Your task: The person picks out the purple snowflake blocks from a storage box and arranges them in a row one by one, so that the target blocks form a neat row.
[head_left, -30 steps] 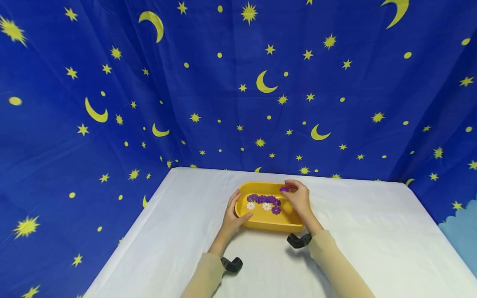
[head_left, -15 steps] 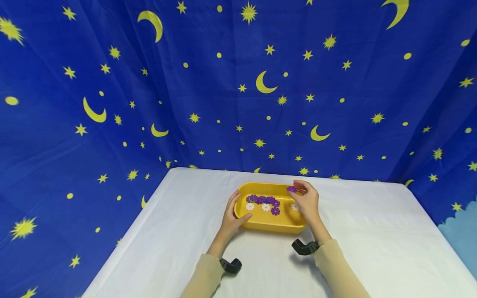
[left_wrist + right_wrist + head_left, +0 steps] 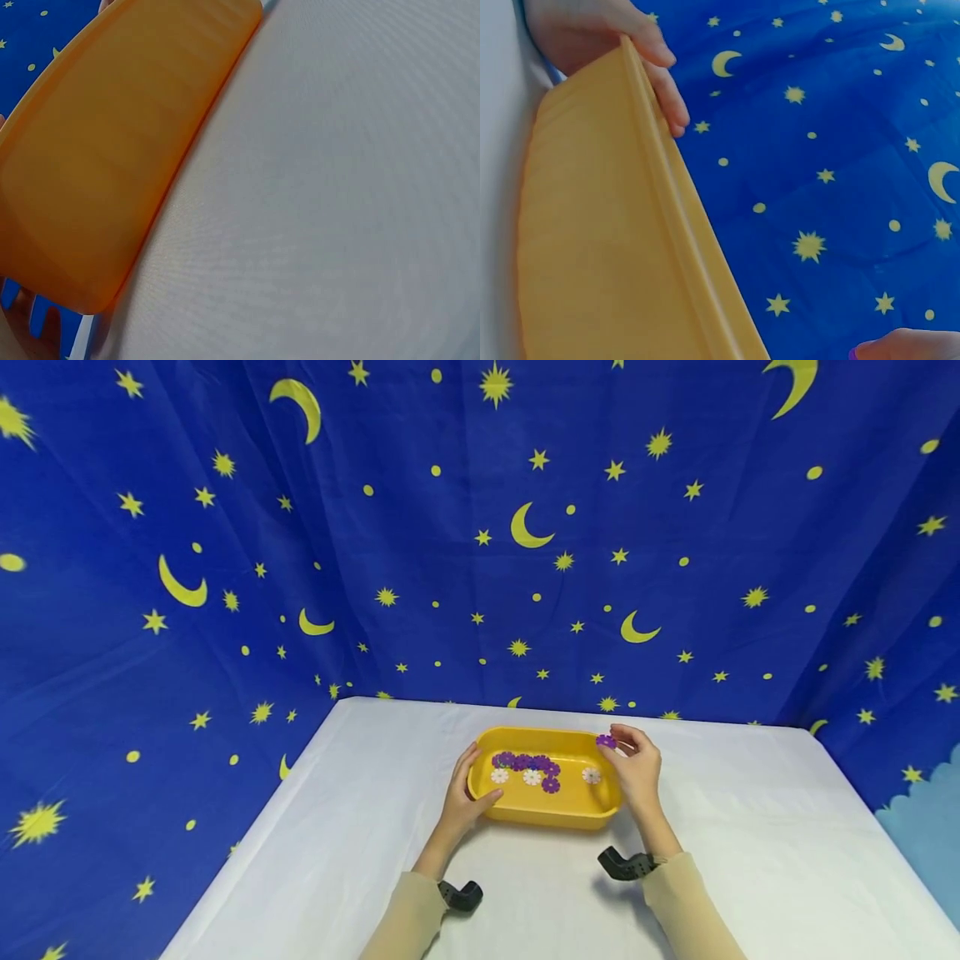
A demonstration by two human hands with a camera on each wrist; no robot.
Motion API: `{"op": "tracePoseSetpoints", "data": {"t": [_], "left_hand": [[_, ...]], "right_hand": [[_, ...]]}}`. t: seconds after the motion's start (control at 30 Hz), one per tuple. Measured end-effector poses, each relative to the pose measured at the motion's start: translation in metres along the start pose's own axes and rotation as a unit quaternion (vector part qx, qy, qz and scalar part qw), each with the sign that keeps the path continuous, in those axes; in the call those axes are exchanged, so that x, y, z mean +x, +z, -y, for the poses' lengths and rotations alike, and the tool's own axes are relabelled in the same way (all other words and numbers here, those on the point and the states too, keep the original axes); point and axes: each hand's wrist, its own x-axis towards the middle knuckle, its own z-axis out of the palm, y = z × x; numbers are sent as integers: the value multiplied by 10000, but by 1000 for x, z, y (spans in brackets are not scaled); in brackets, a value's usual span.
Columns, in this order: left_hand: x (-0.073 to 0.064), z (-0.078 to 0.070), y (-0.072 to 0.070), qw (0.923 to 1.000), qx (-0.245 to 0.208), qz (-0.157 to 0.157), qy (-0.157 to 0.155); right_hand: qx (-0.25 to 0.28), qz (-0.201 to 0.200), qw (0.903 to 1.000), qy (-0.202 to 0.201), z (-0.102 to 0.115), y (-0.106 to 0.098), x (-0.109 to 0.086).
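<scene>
A yellow plastic tray lies on the white cloth, and my left hand grips its left end with the thumb over the near rim. Between thumb and fingers my right hand pinches a purple flower-shaped disc above the tray's far right corner. Inside the tray, several purple flower discs sit clustered left of the middle. White discs lie apart: one at left, one in the centre and one at right. Only a fingertip of the right hand shows in the right wrist view.
White cloth covers the table around the tray. A blue curtain with yellow moons and stars stands behind it and at both sides. Each wrist wears a black camera, one at left and one at right.
My right hand has moved right with the purple disc, from over the tray's interior to its far right corner, uncovering the right white disc. The left hand keeps its hold on the tray.
</scene>
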Motion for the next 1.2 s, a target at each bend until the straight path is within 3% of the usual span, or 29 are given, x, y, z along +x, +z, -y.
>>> {"op": "tracePoseSetpoints", "data": {"t": [0.13, 0.37, 0.6, 1.2], "left_hand": [[-1, 0, -1, 9999, 98, 11, -20], [0, -1, 0, 9997, 227, -38, -40], [0, -1, 0, 9998, 161, -48, 46], [0, 1, -1, 9999, 128, -15, -42]], "right_hand": [[11, -211, 9998, -55, 10, -7, -4], [-24, -458, 9989, -54, -12, -15, 4], [-162, -624, 9979, -60, -18, -20, 6], [-730, -537, 9952, 381, -57, -21, 6]]}}
